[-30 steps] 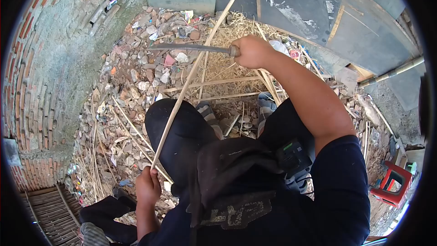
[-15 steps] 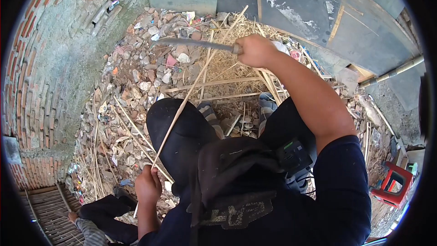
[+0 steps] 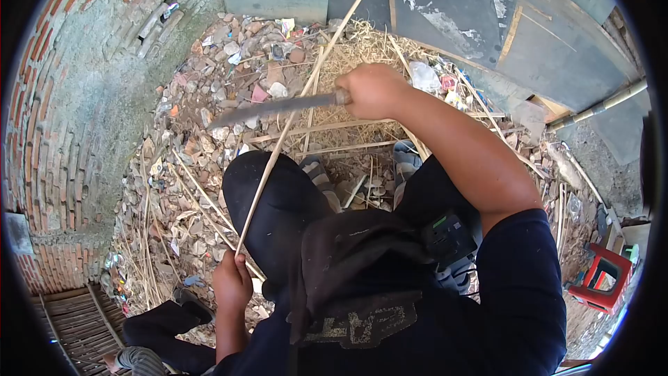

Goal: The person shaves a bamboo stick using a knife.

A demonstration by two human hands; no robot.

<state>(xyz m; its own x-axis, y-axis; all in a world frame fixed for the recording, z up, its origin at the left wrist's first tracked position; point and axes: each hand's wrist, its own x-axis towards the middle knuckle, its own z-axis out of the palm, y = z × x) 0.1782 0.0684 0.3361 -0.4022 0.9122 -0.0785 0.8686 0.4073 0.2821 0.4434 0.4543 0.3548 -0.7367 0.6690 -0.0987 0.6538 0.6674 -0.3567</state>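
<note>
My right hand is closed round the handle of a machete, whose long dark blade points left. The blade crosses the upper part of a thin bamboo strip; whether they touch I cannot tell. Lower down, my left hand grips the near end of that strip. From there it slants up over my dark-clad knee, its far end near the panels. Under the blade lie pale shavings and further bamboo strips on the ground.
Rubble covers the ground, with more strips at left. A brick wall rises on the left, grey panels at the back. A red plastic stool stands at right. Another person's leg shows at lower left, beside a slatted bamboo bench.
The machete has come down and towards me, its blade now tilted lower at the tip. The strip's far end has shifted slightly left and up. My left hand has moved slightly right.
</note>
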